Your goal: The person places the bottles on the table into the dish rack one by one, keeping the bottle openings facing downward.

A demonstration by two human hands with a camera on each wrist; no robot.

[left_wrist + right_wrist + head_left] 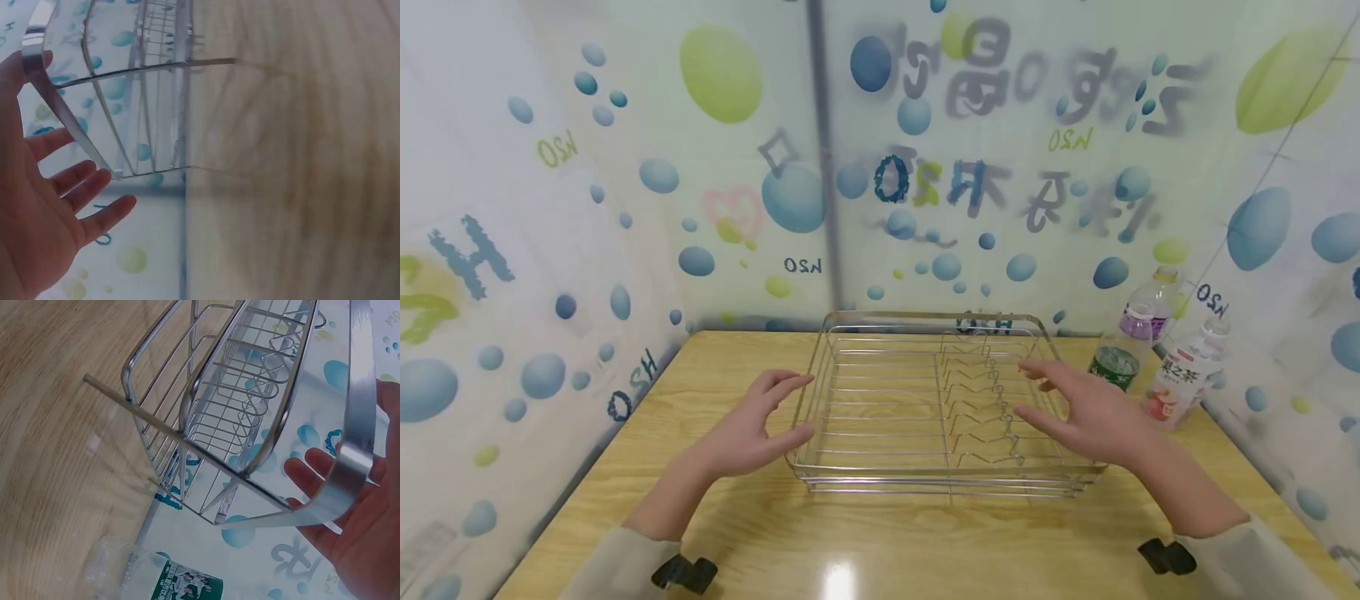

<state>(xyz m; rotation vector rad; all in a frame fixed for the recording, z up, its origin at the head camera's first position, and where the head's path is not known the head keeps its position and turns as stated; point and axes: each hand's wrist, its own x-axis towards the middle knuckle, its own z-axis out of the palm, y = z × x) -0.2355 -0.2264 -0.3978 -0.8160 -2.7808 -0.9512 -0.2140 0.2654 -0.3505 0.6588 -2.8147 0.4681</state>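
A silver wire dish rack (925,400) stands on the wooden table (880,542), empty, with a row of wavy plate dividers right of its middle. My left hand (775,408) is at the rack's left end, fingers straight and spread, close to the rim. My right hand (1060,400) reaches over the right end with its fingers spread above the wires. In the left wrist view the left hand (56,187) is open beside the rack (156,94). In the right wrist view the right hand (369,519) lies open behind the rack's (250,406) flat rim band. Neither hand grips anything.
Three plastic bottles stand at the table's back right: one with a green label (1116,358), one with a purple label (1150,312), one with a white and pink label (1183,379). Printed bubble-pattern walls close in the table on three sides.
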